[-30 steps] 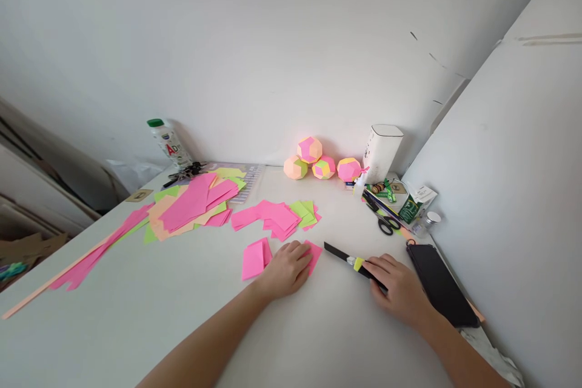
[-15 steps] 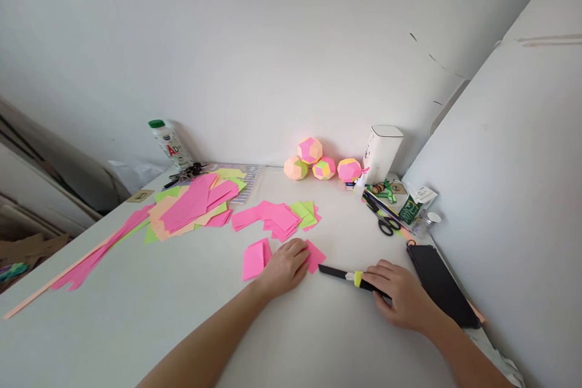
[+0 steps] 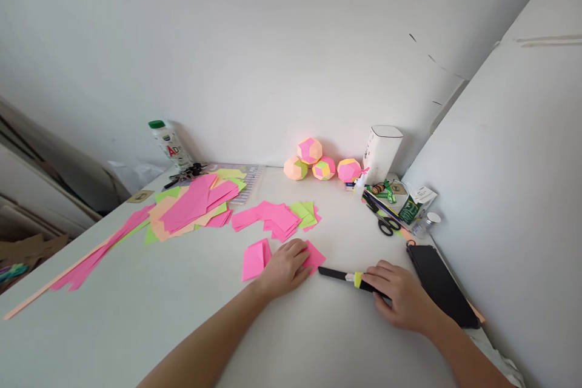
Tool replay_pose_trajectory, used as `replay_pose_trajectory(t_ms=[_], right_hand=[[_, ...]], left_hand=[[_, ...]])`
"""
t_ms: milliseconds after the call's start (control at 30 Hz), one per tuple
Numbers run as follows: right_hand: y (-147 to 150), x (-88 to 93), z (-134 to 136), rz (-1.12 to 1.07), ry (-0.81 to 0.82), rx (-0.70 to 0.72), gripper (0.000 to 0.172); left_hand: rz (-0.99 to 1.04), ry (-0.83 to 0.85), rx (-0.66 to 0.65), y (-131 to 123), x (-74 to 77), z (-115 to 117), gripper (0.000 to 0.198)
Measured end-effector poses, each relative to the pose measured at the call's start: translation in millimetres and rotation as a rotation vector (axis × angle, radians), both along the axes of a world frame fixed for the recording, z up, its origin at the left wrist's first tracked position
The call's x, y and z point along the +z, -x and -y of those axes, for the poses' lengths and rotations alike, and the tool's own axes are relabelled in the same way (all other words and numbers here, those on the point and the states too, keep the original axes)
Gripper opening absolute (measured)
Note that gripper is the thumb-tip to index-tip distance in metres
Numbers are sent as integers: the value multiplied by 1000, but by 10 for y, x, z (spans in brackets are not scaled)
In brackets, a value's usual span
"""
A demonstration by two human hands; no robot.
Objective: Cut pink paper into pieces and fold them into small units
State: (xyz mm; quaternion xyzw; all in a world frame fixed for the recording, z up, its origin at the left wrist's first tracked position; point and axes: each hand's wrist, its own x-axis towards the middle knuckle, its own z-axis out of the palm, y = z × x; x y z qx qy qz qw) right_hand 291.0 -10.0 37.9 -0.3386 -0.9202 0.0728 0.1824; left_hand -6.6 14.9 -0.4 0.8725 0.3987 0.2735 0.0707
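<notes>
My left hand lies flat on a pink paper square on the white table, fingers pressed down on it. A second folded pink piece sits just left of that hand. My right hand is closed round the handle of a black utility knife with a yellow-green slider. The knife lies nearly flat, its tip pointing left and close to the lower edge of the pink square.
Pink and green paper squares lie behind my hands, a larger stack of coloured sheets further left. Paper balls, a white box, scissors, a bottle and a black phone line the back and right wall.
My right hand has swung the knife down and toward me, from angled away to nearly level, tip now near the pink square. The pink square turned slightly under my left hand.
</notes>
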Motion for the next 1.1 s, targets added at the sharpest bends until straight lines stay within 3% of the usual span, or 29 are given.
replay_pose_trajectory(t_ms=[433,567,1100], right_hand=[[41,8,-5,-43,-36,24,40],[53,14,-2,-37,-37,29,39],[34,-32,7,-11,-35,-2,40]], left_hand=[[9,-21,34,7,-39,24,20],[9,-43,40,-3,-45,19,10],[29,-82,-37,-31,-16,19,24]])
